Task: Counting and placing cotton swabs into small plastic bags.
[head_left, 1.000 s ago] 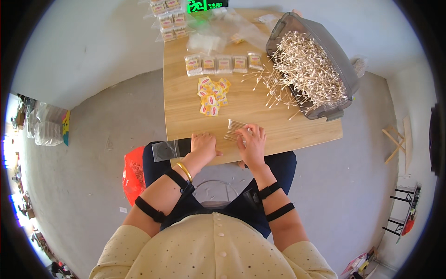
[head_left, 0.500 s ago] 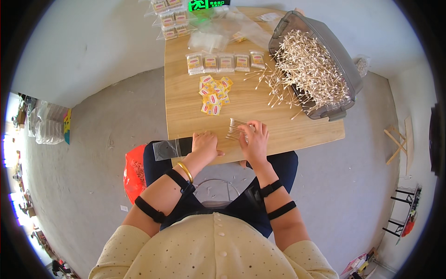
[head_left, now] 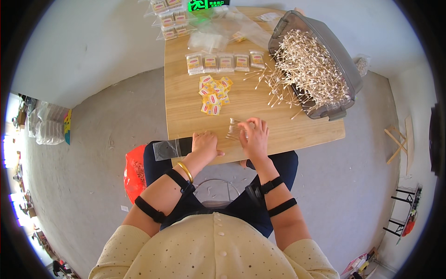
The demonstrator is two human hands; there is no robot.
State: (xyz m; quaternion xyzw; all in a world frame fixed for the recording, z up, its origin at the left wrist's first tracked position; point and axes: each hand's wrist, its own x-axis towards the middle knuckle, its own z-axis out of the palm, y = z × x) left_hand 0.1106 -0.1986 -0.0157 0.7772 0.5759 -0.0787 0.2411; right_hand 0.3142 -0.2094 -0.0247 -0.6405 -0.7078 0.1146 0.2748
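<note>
My right hand (head_left: 256, 139) bends over a small row of cotton swabs (head_left: 235, 129) near the table's front edge, thumb and fingers closed around the row's right end. Part of that row is hidden under the fingers. My left hand (head_left: 204, 144) lies palm down at the front edge, its thumb out to the side. Under its fingers is a flat black piece (head_left: 186, 145), with a clear plastic bag (head_left: 166, 150) at its left end. Beyond the hands lies a loose pile of yellow and white printed cards (head_left: 214, 95).
A grey tub (head_left: 349, 74) heaped with cotton swabs (head_left: 313, 69) lies tipped at the right, spilling onto the wooden table (head_left: 186, 111). Several filled swab packs (head_left: 226, 63) stand in a row. Clear bags (head_left: 209, 39) lie behind them. A red bag (head_left: 134, 172) sits by my left leg.
My right hand has shifted very slightly at the row of swabs. My left hand and everything else look the same.
</note>
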